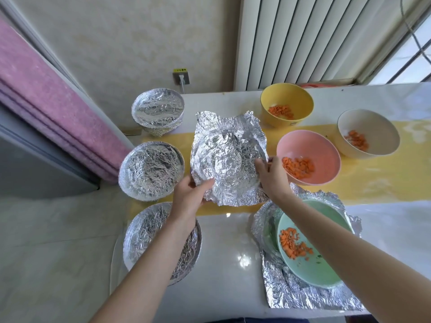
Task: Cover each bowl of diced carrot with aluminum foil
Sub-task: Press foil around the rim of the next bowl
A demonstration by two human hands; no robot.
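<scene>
A crumpled foil sheet [227,157] lies over a bowl at the table's middle, its edges still flared. My left hand [190,197] grips the foil's near-left edge. My right hand [270,176] pinches its right edge. Three foil-covered bowls stand in a column on the left: far [158,110], middle [151,170] and near [149,234], the last partly under my left forearm. Open bowls with diced carrot stand on the right: yellow [286,99], pink [326,150], cream [368,127]. A green bowl [326,271] of carrot rests on loose foil [303,297].
The white table [233,241] carries a yellow runner [373,183]. A radiator [298,40] and a window stand behind the table's far right. A wall socket [181,78] sits at the back. A pink mat [44,108] leans at the left.
</scene>
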